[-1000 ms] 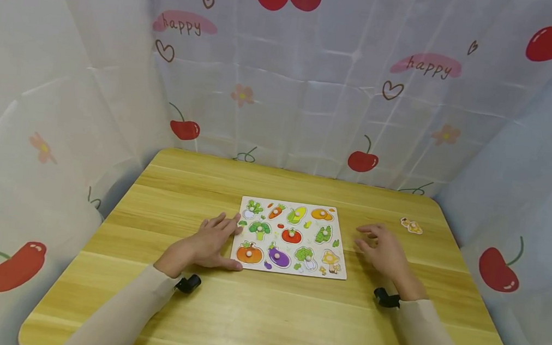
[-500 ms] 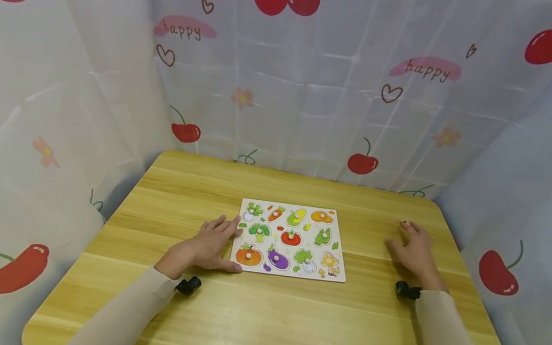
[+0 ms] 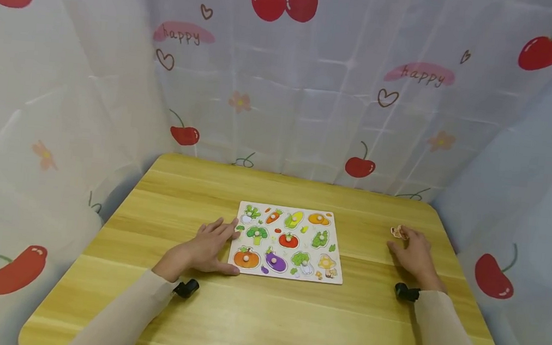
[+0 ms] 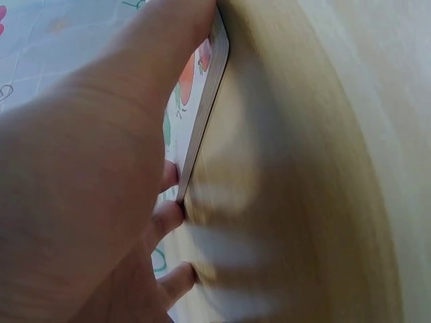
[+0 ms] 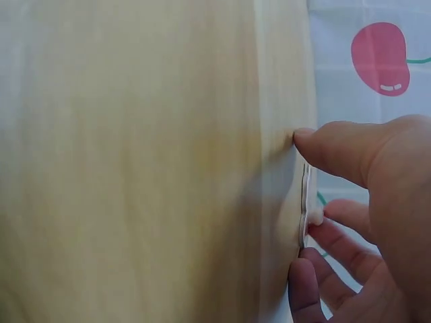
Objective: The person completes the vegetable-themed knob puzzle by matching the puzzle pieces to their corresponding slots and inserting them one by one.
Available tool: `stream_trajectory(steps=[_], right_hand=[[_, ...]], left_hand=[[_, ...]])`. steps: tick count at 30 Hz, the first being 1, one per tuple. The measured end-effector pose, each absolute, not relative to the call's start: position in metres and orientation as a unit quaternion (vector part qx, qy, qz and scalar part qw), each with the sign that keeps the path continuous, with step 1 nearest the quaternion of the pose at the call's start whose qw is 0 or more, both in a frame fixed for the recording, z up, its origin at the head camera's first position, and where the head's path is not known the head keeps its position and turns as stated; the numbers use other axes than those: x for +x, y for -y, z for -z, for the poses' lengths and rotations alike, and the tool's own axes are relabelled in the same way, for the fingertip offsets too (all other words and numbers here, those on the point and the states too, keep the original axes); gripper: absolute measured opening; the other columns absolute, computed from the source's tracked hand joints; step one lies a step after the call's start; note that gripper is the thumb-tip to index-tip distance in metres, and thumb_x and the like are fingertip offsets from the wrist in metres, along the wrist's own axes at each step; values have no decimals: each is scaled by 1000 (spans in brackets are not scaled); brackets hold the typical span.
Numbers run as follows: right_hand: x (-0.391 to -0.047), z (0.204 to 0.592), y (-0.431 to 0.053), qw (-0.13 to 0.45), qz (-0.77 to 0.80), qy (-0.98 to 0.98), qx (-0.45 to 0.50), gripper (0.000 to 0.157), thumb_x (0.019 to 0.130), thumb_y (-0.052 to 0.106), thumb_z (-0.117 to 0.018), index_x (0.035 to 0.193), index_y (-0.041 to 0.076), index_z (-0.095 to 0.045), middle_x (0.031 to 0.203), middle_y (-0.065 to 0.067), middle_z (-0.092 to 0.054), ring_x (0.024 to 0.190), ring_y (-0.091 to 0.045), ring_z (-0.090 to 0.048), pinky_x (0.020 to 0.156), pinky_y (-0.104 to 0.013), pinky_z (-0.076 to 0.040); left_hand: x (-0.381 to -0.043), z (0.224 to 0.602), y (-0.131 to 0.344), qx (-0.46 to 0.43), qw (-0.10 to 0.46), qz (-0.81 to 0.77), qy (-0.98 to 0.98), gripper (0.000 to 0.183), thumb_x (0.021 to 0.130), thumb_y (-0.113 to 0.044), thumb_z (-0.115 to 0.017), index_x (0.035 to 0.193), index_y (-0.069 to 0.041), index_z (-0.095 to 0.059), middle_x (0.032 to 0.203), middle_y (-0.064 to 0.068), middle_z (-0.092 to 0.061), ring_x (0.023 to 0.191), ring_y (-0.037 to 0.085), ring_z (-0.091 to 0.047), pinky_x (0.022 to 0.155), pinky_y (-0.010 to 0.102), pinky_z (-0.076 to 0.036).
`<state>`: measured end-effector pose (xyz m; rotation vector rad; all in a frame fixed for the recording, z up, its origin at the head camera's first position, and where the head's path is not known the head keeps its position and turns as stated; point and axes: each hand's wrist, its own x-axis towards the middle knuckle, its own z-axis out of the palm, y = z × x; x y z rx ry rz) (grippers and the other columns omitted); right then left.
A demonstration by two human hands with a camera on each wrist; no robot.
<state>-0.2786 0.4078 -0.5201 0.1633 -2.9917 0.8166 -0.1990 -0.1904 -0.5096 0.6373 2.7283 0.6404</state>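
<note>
A knobbed vegetable puzzle board (image 3: 272, 242) lies flat on the table. My left hand (image 3: 202, 247) rests along its left edge, thumb at the near left corner and fingers spread over the side. The left wrist view shows these fingertips (image 4: 168, 215) at the board's edge. Over on the right, my right hand (image 3: 414, 255) is at a small yellow-and-white mushroom puzzle piece (image 3: 395, 232), which it partly covers. In the right wrist view, two fingertips touch the piece's knob (image 5: 316, 217), while the thumb (image 5: 323, 142) stays apart, its tip at the tabletop.
The wooden table (image 3: 282, 326) reaches back to a curtain (image 3: 282, 96) printed with cherries, which also hangs at both sides. Several knobbed pieces sit in the board, among them a tomato (image 3: 288, 240) and an eggplant (image 3: 275, 261). The mushroom picture (image 3: 328, 265) has no knob.
My right hand has moved right from beside the board to the mushroom puzzle piece and now touches it. The left hand stays at the board. The head view has shifted slightly.
</note>
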Motion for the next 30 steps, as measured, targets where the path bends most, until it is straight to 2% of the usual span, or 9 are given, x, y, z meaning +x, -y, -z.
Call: stream_trajectory(steps=[3,8,12,17,23,30], right_hand=[[-275,520,-405,38,-267,961,55,66,117,20,-72,164,-19,-48,159,-52,-49,149,-70,-44,126,-86,-34],[-272,520,-399,77,-281,954,66,46,116,14,-74,150,-15,-67,144,-45,-62,127,-61,-65,107,-77,-55],[-270,519,-394,92,-292,950,64,35,116,14,-75,141,-11,-76,136,-38,-67,114,-54,-75,97,-68,-64],[-265,517,-389,89,-287,952,54,35,112,15,-80,138,-9,-78,136,-38,-67,109,-51,-78,91,-60,-67],[-264,516,-386,88,-281,955,47,36,112,13,-80,137,-13,-77,136,-42,-68,108,-52,-77,94,-65,-65],[-264,519,-383,91,-281,954,39,26,115,12,-76,128,-8,-83,123,-34,-74,105,-47,-78,96,-64,-63]], left_hand=[[-199,509,190,224,133,-220,-940,135,97,-66,-90,186,-1,-13,182,11,-51,179,61,-17,134,94,-15],[-201,506,188,226,133,-219,-940,134,97,-65,-90,186,0,-13,183,14,-49,179,61,-17,135,93,-14],[-202,504,189,226,130,-219,-940,134,97,-64,-91,185,2,-13,184,16,-47,179,61,-17,135,92,-14],[-201,505,190,223,137,-215,-941,135,97,-65,-91,186,1,-13,185,17,-44,179,61,-17,136,92,-14],[-199,509,191,221,138,-222,-940,135,97,-65,-91,186,-1,-13,183,13,-48,179,60,-17,135,92,-13],[-199,508,191,220,136,-226,-939,134,97,-65,-90,186,0,-13,185,17,-43,179,60,-16,136,92,-12]])
